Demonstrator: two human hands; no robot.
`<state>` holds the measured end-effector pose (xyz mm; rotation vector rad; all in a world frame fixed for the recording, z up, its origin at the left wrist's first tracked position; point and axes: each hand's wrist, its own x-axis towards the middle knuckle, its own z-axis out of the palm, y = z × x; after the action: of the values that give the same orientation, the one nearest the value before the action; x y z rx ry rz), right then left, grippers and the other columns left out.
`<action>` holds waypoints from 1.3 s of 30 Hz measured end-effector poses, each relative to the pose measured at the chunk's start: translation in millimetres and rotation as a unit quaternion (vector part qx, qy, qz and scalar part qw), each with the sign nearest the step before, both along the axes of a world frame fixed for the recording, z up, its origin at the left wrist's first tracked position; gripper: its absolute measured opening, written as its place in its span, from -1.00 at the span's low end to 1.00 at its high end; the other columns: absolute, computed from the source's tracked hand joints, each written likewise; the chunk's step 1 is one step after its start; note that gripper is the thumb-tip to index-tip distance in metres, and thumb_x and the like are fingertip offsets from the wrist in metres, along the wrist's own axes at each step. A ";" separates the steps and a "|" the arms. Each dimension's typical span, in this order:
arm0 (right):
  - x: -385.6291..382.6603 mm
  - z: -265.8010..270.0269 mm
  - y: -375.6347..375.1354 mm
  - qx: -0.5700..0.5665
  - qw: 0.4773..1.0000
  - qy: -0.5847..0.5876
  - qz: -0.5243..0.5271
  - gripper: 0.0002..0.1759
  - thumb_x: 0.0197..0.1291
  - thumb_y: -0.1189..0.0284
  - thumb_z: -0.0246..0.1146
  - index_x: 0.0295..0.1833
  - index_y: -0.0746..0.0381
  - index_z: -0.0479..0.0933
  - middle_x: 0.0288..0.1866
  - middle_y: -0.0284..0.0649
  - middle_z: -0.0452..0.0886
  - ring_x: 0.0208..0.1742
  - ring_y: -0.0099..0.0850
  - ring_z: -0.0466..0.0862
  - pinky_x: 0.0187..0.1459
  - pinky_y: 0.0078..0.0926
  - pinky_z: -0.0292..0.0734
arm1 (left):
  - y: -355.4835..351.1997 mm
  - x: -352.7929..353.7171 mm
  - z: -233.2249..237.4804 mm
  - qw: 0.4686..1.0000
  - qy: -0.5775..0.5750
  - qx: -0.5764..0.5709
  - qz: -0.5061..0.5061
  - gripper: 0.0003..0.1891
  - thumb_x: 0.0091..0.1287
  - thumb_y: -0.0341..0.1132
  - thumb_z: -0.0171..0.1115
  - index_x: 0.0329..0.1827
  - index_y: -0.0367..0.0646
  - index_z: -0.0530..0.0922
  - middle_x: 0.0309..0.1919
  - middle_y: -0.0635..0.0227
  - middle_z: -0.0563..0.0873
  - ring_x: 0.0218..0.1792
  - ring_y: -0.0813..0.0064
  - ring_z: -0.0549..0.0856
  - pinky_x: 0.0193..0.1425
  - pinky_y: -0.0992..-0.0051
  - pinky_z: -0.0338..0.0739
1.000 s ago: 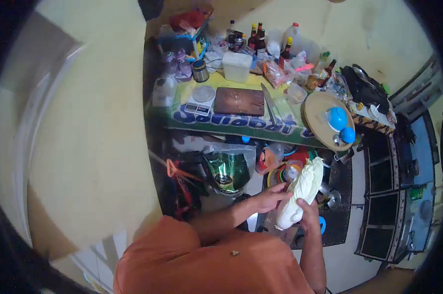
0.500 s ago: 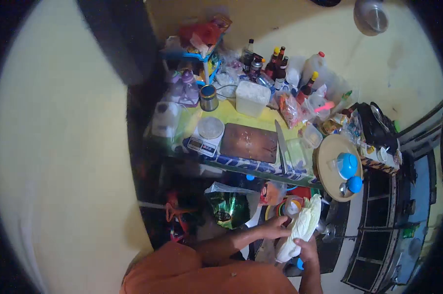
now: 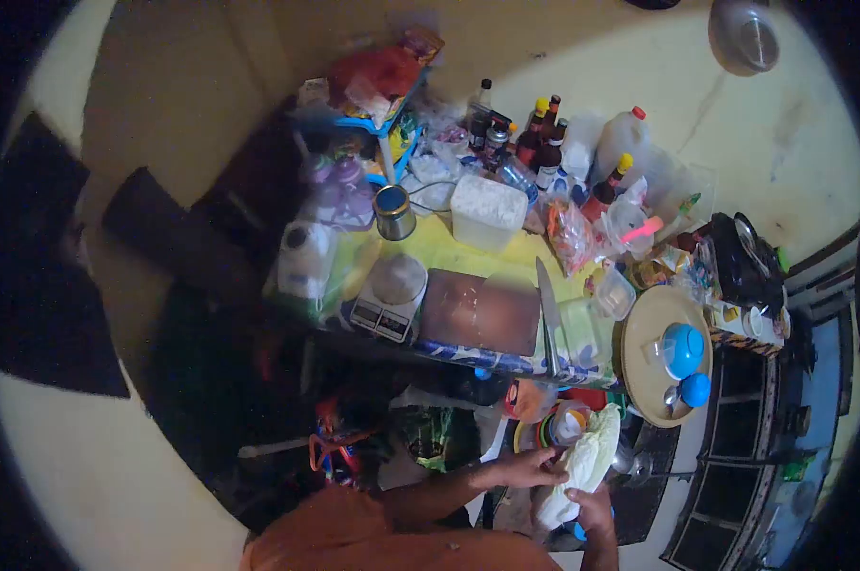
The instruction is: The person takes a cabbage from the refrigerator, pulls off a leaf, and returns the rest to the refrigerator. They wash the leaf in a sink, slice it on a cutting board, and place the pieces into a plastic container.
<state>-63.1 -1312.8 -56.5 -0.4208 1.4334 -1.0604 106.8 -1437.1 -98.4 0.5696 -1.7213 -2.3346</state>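
A long pale green and white leafy vegetable, like a napa cabbage [image 3: 593, 452], is held below the table's front edge, tilted with its leafy end up. My left hand [image 3: 533, 468] touches its left side, fingers against the leaves. My right hand [image 3: 593, 506] grips its lower right side, thumb across the front. On the table lie a dark cutting board [image 3: 479, 314] and, to its right, a large knife [image 3: 549, 309]. A white kitchen scale [image 3: 388, 303] with a round container on it stands to the left of the board.
A round tan tray [image 3: 639, 357] with blue bowls [image 3: 682, 350] is at the table's right. Behind the board stand a white tub [image 3: 488, 214], a lidded jar [image 3: 394, 213] and several bottles [image 3: 550, 155]. Below are a green bag [image 3: 432, 440] and stacked containers.
The view has shifted and turned slightly, with dark shapes now at the left. Both hands still hold the vegetable in nearly the same pose.
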 end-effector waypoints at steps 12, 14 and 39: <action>0.2 19.4 -41.5 -0.033 0.997 0.056 0.032 -0.39 -0.14 0.64 0.44 0.14 0.34 0.47 -0.05 -0.21 0.66 -0.07 -0.38 0.67 0.01 -0.36 0.58 | 14.5 -17.7 -34.4 0.978 -0.006 0.092 0.185 -0.45 0.43 -0.21 0.16 0.39 -0.27 0.25 -0.06 0.33 0.61 -0.08 0.60 0.58 0.04 0.55 0.50; 3.8 26.2 -49.3 -0.037 0.999 0.024 0.027 -0.38 -0.14 0.65 0.43 0.15 0.34 0.46 -0.05 -0.19 0.65 -0.07 -0.36 0.67 0.01 -0.36 0.57 | 8.8 -15.0 -30.5 0.975 0.000 0.104 0.195 -0.46 0.42 -0.21 0.17 0.37 -0.28 0.27 -0.10 0.34 0.61 -0.10 0.61 0.58 0.00 0.56 0.51; -25.0 2.6 5.9 0.014 0.999 0.039 -0.029 -0.36 -0.19 0.58 0.38 0.15 0.33 0.44 -0.09 -0.23 0.63 -0.11 -0.35 0.65 -0.02 -0.34 0.53 | -459.0 77.2 -92.5 0.701 -0.214 -0.231 0.640 -0.56 0.14 -0.09 0.25 -0.04 -0.25 0.56 -0.16 -0.03 0.70 -0.10 0.02 0.69 -0.02 0.18 0.55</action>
<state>-88.1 -1306.8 -53.9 -0.4074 1.5366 -1.0787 184.0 -1896.1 -190.9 1.5858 -1.1787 -0.7693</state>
